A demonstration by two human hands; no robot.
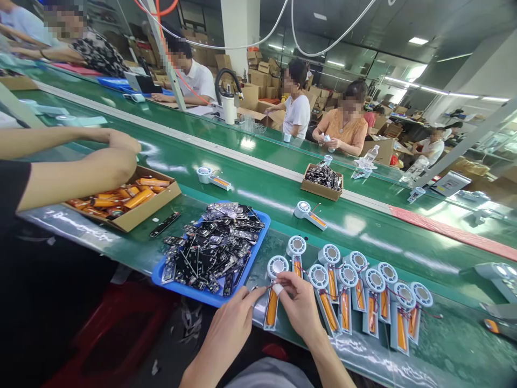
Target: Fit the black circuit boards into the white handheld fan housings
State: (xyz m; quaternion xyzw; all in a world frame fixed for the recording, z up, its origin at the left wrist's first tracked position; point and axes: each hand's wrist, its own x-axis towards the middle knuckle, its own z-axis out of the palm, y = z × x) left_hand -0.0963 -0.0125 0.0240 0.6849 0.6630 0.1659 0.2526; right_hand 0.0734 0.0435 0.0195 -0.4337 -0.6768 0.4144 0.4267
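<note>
1. the left hand (232, 328) and the right hand (299, 304) meet over the nearest grey fan half-shell with a round white head and an orange battery in its handle (273, 293), which lies at the near edge of the green bench (121, 245), leftmost in the row of matching grey half-shells (363, 296).
2. the right hand's thumb and forefinger are pinched together on a small white piece at the shell's neck; the left hand's fingertips are closed on something thin beside it, too small to make out.
3. to do this well, i would keep the shell flat on the bench and steady it with the left hand while the right works.
4. thin red wires run along the neighbouring shells; it seems wise to keep them from snagging under the fingers.
5. the blue plastic tray of small black circuit boards (212, 250) sits just left, within easy reach.
6. a co-worker's bare forearms (81, 161) hover over the cardboard box of orange batteries (125, 202) farther left.
</note>
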